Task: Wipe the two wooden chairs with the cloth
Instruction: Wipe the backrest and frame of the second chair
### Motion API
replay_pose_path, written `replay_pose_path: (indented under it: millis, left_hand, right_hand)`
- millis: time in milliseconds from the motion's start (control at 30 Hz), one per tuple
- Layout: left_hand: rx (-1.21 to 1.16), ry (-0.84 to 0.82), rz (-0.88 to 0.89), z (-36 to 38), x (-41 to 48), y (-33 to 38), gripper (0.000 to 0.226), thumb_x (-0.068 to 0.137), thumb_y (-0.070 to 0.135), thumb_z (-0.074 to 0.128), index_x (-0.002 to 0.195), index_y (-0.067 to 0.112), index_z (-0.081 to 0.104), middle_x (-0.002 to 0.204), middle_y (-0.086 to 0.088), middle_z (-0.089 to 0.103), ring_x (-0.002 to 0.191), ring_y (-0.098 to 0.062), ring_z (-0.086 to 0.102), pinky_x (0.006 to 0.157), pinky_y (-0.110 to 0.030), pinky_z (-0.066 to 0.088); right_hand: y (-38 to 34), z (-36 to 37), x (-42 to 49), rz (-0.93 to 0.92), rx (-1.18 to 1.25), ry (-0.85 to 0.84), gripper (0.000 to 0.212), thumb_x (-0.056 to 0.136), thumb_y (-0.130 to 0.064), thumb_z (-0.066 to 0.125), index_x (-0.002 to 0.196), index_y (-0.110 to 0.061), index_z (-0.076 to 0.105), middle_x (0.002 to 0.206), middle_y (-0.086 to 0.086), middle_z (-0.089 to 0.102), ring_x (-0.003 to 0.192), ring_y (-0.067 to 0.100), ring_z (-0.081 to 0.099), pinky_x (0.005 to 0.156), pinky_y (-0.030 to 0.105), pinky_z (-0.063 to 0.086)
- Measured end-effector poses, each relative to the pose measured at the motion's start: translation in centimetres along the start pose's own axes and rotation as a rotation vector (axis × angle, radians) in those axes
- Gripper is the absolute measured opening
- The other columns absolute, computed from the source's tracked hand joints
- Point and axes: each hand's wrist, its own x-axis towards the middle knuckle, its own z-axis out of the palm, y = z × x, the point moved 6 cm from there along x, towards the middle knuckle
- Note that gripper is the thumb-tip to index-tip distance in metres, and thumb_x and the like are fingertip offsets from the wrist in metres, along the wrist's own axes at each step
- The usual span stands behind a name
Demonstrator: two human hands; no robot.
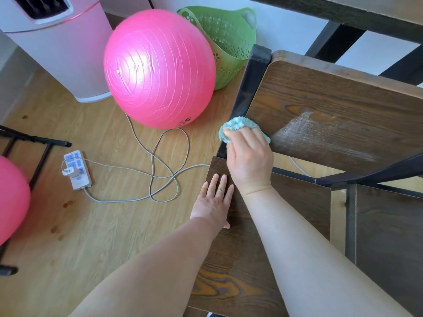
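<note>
A dark wooden chair with a black metal frame fills the right side; its backrest panel (332,106) shows a pale wet streak. My right hand (248,156) grips a teal fluffy cloth (238,125) and presses it against the backrest's lower left corner, beside the black post. Straight-fingered, my left hand (214,202) lies flat on the left edge of the wooden seat (295,202). A second wooden seat (389,229) shows at the lower right, partly cut off by the frame edge.
A large pink exercise ball (158,67) sits on the wood floor left of the chair, with a green basket (226,40) behind it. A power strip (76,169) and looping grey cable (160,170) lie on the floor. A pink-white appliance (59,46) stands at the upper left.
</note>
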Motion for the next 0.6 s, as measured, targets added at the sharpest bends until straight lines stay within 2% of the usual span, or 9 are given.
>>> replay_pose_path:
  millis: [100,167,233,267,367,467,533,600]
  left_hand:
    - [0.005,0.017,0.003,0.1,0.1,-0.1,0.108,0.093,0.063,0.052,0.154,0.015,-0.024,0.16,-0.013,-0.031,0.146,-0.037,-0.03,0.123,-0.051,-0.006]
    - [-0.008,0.026,0.006,0.1,0.1,-0.1,0.108,0.092,0.063,0.052,0.154,0.016,-0.024,0.16,-0.012,-0.03,0.146,-0.036,-0.03,0.123,-0.051,-0.006]
    - [-0.011,0.03,0.004,0.1,0.0,-0.1,0.107,0.093,0.062,0.051,0.154,0.015,-0.024,0.16,-0.012,-0.031,0.146,-0.036,-0.03,0.123,-0.051,-0.005]
    - [-0.007,0.031,0.002,0.2,-0.1,-0.1,0.106,0.093,0.062,0.051,0.153,0.015,-0.024,0.16,-0.013,-0.031,0.146,-0.036,-0.03,0.123,-0.05,-0.005]
    - [0.03,0.043,0.0,0.2,-0.2,-0.1,0.104,0.095,0.062,0.047,0.152,0.013,-0.026,0.158,-0.016,-0.033,0.146,-0.037,-0.03,0.123,-0.05,-0.006]
    - [0.034,0.03,0.001,0.2,-0.2,-0.1,0.104,0.095,0.062,0.046,0.152,0.013,-0.026,0.158,-0.016,-0.034,0.146,-0.037,-0.031,0.123,-0.05,-0.005]
    - [0.032,0.026,-0.006,0.2,-0.2,-0.1,0.105,0.094,0.063,0.047,0.152,0.014,-0.026,0.158,-0.016,-0.035,0.146,-0.037,-0.031,0.123,-0.05,-0.006]
    - [0.038,0.023,-0.008,0.1,-0.2,-0.1,0.105,0.094,0.063,0.047,0.152,0.014,-0.026,0.158,-0.016,-0.035,0.146,-0.037,-0.031,0.123,-0.05,-0.006]
  right_hand:
    - [0.5,1.6,-1.4,-0.012,0.05,-0.086,0.022,0.086,0.001,0.059,0.1,-0.008,0.074,0.083,0.008,0.066,0.08,0.031,0.061,0.072,0.041,0.055]
    - [1.1,3.4,-2.8,-0.004,0.094,-0.234,0.026,0.085,0.001,0.058,0.103,-0.008,0.073,0.088,0.008,0.067,0.087,0.031,0.062,0.074,0.041,0.055]
    - [2.6,5.2,-4.8,0.147,0.153,-0.412,0.029,0.085,0.0,0.056,0.106,-0.01,0.073,0.1,0.007,0.068,0.098,0.032,0.062,0.079,0.041,0.055]
    - [3.9,5.6,-5.5,0.267,0.17,-0.447,0.03,0.086,0.001,0.054,0.107,-0.009,0.072,0.105,0.008,0.068,0.101,0.033,0.062,0.082,0.04,0.054]
    - [7.7,6.0,-6.2,0.527,0.149,-0.425,0.032,0.089,0.002,0.051,0.112,-0.006,0.071,0.113,0.014,0.068,0.105,0.034,0.061,0.091,0.036,0.047]
    - [8.0,6.7,-5.7,0.537,0.216,-0.525,0.032,0.091,-0.001,0.051,0.115,-0.005,0.071,0.114,0.014,0.068,0.106,0.031,0.06,0.092,0.027,0.041]
    - [7.6,6.4,-6.1,0.549,0.256,-0.532,0.03,0.091,-0.001,0.052,0.114,-0.004,0.071,0.113,0.012,0.068,0.105,0.028,0.06,0.087,0.021,0.037]
    - [7.4,5.2,-7.2,0.603,0.29,-0.523,0.028,0.093,-0.003,0.052,0.114,-0.006,0.07,0.113,0.008,0.068,0.105,0.024,0.06,0.083,0.02,0.039]
